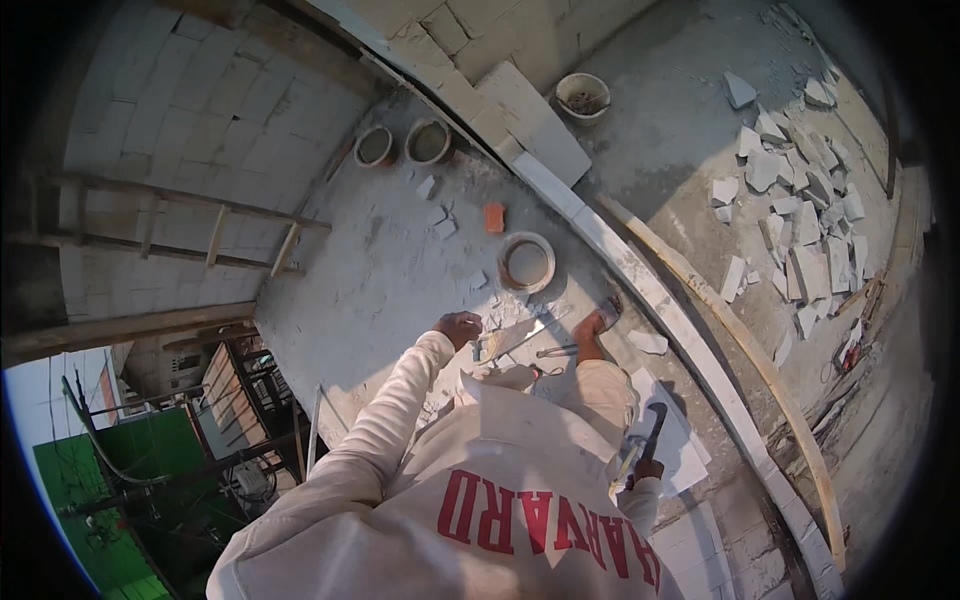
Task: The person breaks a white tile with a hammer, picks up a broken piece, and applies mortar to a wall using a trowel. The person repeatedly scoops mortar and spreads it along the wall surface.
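My left hand point(460, 328) hangs over the debris-strewn floor at centre, its fingers curled in and no object visible in them. Just right of it lies a handsaw point(528, 330), its pale blade pointing toward my sandalled foot point(598, 320). A thin metal tool point(557, 351) rests below the saw. On the right, my right hand point(648, 470) is closed around a dark tool with a curved end point(654, 428), which sticks up past the fist; its exact kind is unclear. Beneath that tool lies a white flat block point(685, 455). My sweatshirt hides part of the floor.
A low white block wall point(640, 275) runs diagonally past my right side, with a wooden plank point(720, 310) beyond. Broken white block pieces point(800, 200) lie at far right. Round buckets point(526, 263) and an orange brick point(494, 218) stand ahead. A wooden ladder point(215, 235) is left.
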Available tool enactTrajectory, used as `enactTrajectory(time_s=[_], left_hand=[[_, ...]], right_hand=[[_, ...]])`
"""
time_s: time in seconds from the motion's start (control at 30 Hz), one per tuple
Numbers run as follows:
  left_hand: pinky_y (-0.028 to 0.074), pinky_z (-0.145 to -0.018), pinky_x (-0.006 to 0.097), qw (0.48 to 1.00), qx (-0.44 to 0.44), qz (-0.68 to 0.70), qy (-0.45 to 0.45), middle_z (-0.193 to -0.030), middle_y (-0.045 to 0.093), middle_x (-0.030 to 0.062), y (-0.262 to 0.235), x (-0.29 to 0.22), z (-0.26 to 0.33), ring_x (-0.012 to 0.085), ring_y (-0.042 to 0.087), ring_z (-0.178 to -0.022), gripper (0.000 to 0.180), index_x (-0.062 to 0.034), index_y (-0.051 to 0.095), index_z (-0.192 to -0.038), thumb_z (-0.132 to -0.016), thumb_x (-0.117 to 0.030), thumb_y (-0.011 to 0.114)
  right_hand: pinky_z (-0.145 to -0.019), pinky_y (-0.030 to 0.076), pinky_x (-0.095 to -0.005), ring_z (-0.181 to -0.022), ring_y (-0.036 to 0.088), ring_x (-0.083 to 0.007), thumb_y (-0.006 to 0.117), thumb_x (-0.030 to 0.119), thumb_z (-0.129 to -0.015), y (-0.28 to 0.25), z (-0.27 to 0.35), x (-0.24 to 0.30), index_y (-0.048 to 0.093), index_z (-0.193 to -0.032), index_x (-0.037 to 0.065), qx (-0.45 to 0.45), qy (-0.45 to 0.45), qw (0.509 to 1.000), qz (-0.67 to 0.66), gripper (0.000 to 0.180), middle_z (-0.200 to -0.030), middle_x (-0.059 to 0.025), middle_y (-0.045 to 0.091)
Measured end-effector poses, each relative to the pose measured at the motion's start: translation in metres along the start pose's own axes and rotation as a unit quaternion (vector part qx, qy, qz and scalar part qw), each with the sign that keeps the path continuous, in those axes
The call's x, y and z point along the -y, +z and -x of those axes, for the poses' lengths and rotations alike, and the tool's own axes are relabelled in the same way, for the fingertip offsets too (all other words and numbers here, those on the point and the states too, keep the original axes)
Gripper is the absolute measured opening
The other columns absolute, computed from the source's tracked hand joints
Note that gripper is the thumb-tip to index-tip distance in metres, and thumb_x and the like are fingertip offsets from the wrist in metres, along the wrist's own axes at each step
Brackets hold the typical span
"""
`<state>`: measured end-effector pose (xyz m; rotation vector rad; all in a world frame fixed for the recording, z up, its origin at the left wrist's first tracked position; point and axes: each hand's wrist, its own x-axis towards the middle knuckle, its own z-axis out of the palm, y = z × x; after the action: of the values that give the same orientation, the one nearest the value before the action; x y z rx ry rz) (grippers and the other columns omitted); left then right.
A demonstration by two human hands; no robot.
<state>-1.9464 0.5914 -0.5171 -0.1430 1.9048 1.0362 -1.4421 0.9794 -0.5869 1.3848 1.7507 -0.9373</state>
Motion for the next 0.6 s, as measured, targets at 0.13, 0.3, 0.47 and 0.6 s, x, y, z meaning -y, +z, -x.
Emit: enactTrajectory(time_s=[0.13,0.3,0.47,0.6], left_hand=[[0.053,-0.096,0.035,0.979,-0.118,-0.161,-0.038,-0.113,0.072,0.012,0.008,-0.034,0.005,0.0245,0.067,-0.108,0.044,-0.006,0.068,-0.123,-0.088,-0.032,0.072],[0.039,-0.113,0.041,0.87,0.09,-0.43,-0.224,-0.145,0.057,0.0096,-0.013,0.034,0.008,0.0318,0.053,-0.132,0.079,-0.0069,0.055,-0.141,-0.095,-0.07,0.043],[0.047,-0.102,0.042,0.907,0.111,-0.326,-0.243,-0.128,0.065,0.0108,-0.072,0.075,-0.02,0.0293,0.06,-0.112,0.054,-0.006,0.061,-0.132,-0.099,-0.046,0.048],[0.053,-0.094,0.042,0.948,0.276,-0.107,-0.117,-0.115,0.072,0.0118,-0.114,0.034,-0.089,0.0274,0.067,-0.096,0.035,-0.0052,0.066,-0.125,-0.102,-0.027,0.053]], right_hand=[[-0.044,0.051,-0.0431,-0.053,0.067,-0.031,0.06,0.02,-0.09,-0.026,-0.05,-0.004,0.062,-0.082,-0.008,0.057,0.172,0.971,-0.157,0.029,-0.068,-0.0208,0.067],[-0.065,0.06,-0.0464,-0.076,0.074,-0.0377,0.064,0.016,-0.079,-0.037,-0.031,0.042,0.067,-0.099,-0.008,-0.005,0.217,0.967,-0.134,0.031,-0.087,-0.0231,0.073],[-0.082,0.059,-0.0492,-0.092,0.072,-0.0421,0.057,0.02,-0.083,-0.052,0.026,0.106,0.063,-0.116,-0.001,-0.028,0.247,0.941,-0.23,0.04,-0.105,-0.0269,0.071],[-0.094,0.052,-0.05,-0.108,0.066,-0.044,0.056,0.02,-0.088,-0.008,0.042,0.101,0.063,-0.121,0.002,-0.113,0.243,0.93,-0.251,0.038,-0.115,-0.0247,0.069]])
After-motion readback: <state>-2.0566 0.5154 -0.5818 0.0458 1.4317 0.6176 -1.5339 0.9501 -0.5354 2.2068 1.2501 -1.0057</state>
